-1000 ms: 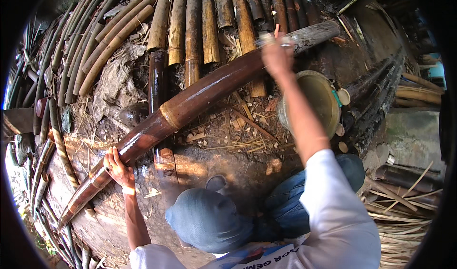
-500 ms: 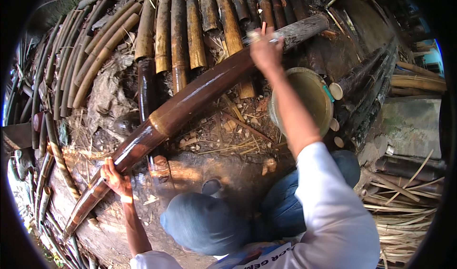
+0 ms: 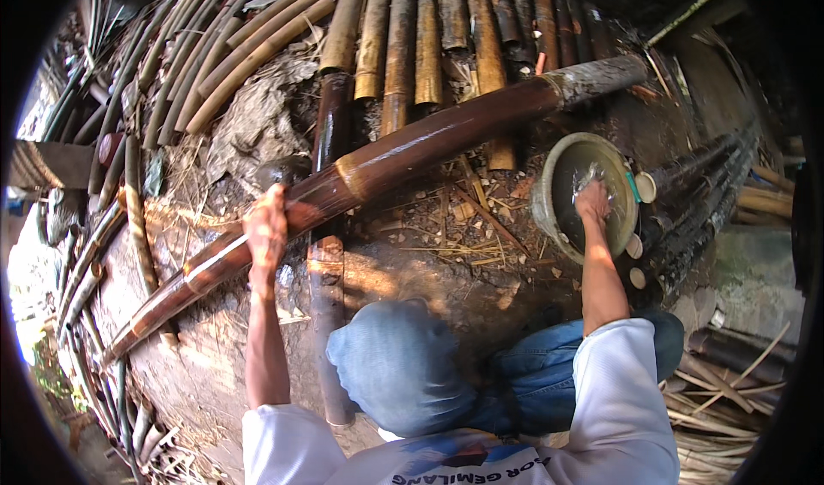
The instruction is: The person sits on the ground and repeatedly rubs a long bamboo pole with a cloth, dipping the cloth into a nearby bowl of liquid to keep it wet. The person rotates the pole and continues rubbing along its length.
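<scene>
A long, thick, dark brown bamboo pole (image 3: 446, 133) lies slanted before me, wet and glossy, its far right end pale and mottled. My left hand (image 3: 268, 227) grips it left of the ringed joint, fingers over its upper side. At the right stands a round grey-green basin (image 3: 539, 206) of water. My right hand (image 3: 592, 200) is down inside it, fingers closed around a pale, shiny wad (image 3: 590, 174) that I cannot make out clearly. A thinner bamboo pole (image 3: 326, 266) runs crosswise beneath the thick one.
Several yellow-brown bamboo poles (image 3: 400, 47) lie in a row at the back, and curved ones (image 3: 257, 64) at the far left. Dark poles (image 3: 695, 193) are stacked right of the basin, beside a small turquoise object (image 3: 633, 186). Split strips (image 3: 721, 425) lie at lower right; shavings litter the ground.
My right hand has left the pole's right part and dipped into the basin. My left hand has slid up along the pole toward the joint. The view has shifted left.
</scene>
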The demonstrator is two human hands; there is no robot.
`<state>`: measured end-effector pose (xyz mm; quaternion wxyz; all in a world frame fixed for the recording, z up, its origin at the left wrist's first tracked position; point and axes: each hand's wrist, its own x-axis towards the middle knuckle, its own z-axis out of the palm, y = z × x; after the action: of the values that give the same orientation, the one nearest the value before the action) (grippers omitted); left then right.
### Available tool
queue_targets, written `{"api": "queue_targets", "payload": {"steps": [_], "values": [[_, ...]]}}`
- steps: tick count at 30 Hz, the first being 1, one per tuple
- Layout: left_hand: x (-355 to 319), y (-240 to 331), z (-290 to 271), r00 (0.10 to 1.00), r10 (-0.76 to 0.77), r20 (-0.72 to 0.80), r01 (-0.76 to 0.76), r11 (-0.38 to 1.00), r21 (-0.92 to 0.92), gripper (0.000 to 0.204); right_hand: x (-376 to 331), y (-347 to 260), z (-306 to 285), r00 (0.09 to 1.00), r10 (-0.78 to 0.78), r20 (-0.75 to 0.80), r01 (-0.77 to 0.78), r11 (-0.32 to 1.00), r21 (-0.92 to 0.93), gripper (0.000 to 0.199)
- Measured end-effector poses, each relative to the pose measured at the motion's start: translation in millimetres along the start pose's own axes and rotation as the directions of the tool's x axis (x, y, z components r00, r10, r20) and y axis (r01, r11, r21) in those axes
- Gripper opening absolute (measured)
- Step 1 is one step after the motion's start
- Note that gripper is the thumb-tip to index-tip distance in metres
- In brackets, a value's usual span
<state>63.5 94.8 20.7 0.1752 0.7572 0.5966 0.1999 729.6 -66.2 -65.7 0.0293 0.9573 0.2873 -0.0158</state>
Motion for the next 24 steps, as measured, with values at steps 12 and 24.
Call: {"api": "queue_targets", "payload": {"steps": [12,24], "values": [[105,99,49,0.845,-0.085,0.527,0.481,0.551,-0.682,0.102,-172,-285,-109,0.478,-0.654,-0.586,0.851,0.180,0.494,0.036],[69,145,49,0.869,0.397,0.294,-0.444,0.889,0.112,0.109,74,-185,-123,0.892,-0.347,-0.288,0.447,0.769,0.457,0.057]]}}
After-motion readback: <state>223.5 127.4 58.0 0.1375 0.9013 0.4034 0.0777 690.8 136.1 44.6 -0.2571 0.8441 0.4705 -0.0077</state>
